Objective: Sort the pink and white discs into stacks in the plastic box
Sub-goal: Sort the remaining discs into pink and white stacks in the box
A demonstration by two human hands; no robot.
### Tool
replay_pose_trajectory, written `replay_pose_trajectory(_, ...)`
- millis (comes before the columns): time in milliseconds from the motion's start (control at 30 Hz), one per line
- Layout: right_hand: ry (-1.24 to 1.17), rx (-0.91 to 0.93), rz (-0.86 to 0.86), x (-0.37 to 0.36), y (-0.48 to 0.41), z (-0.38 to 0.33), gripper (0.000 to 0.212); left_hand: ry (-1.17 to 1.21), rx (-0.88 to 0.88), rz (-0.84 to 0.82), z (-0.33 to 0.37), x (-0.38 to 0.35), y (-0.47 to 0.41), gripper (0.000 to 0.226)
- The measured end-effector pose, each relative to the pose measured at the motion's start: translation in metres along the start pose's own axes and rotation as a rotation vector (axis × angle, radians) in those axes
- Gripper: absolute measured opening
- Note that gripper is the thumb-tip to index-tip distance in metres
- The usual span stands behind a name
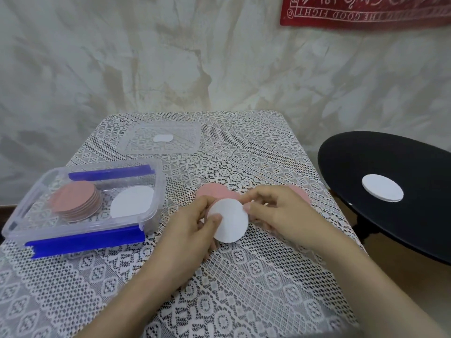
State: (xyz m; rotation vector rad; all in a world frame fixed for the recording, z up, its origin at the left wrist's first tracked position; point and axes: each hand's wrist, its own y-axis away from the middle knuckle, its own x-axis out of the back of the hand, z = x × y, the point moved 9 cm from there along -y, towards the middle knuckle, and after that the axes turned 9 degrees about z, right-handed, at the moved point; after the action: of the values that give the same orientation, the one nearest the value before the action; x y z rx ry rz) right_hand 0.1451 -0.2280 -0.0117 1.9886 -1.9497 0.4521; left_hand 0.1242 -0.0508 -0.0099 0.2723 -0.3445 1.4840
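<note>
My left hand point(188, 230) and my right hand point(280, 213) both pinch one white disc point(231, 223) just above the lace tablecloth, the left at its left edge, the right at its upper right edge. A pink disc point(214, 191) lies flat behind it, and another pink disc point(299, 192) peeks out past my right hand. The clear plastic box point(151, 215) with blue clips sits at the left. It holds a stack of pink discs point(75, 201) and a white disc point(133, 201) side by side.
The box's clear lid point(136, 142) lies at the table's far side. A black round stool point(366, 191) stands to the right with white discs point(382, 191) on it. The table point(244, 276) ends close to the wall behind.
</note>
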Motion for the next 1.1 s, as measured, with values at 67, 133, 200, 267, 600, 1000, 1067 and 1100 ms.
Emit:
replay_pose_trajectory(67,0.226,-0.007,0.154,0.03,-0.004,0.006,0.018,-0.027,-0.006,0.021,0.001,0.003,0.0,0.018)
replay_pose_trajectory(133,0.473,-0.034,0.25,0.055,-0.004,0.009,0.034,-0.038,-0.019,0.038,0.004,0.005,-0.001,0.02)
replay_pose_trajectory(200,0.659,-0.086,0.247,0.064,-0.003,0.014,0.045,-0.042,-0.022,0.05,0.006,0.007,-0.002,0.022)
replay_pose_trajectory(267,0.776,-0.118,0.209,0.064,-0.002,0.021,0.045,-0.051,-0.027,0.057,0.007,0.008,-0.002,0.022)
replay_pose_trajectory(600,0.593,-0.17,0.341,0.078,-0.002,0.031,0.033,-0.065,-0.043,0.026,0.008,0.004,-0.002,0.022)
replay_pose_trajectory(1000,-0.125,0.038,0.141,0.015,0.005,-0.01,0.011,0.043,-0.052,0.017,0.011,0.006,0.001,0.028)
replay_pose_trajectory(1067,-0.082,0.055,0.115,-0.002,0.008,-0.013,0.006,0.096,-0.062,-0.011,0.014,0.003,0.003,0.028)
replay_pose_trajectory(1100,-0.066,0.074,0.108,-0.008,0.009,-0.014,0.006,0.111,-0.072,-0.021,0.015,0.003,0.003,0.026)
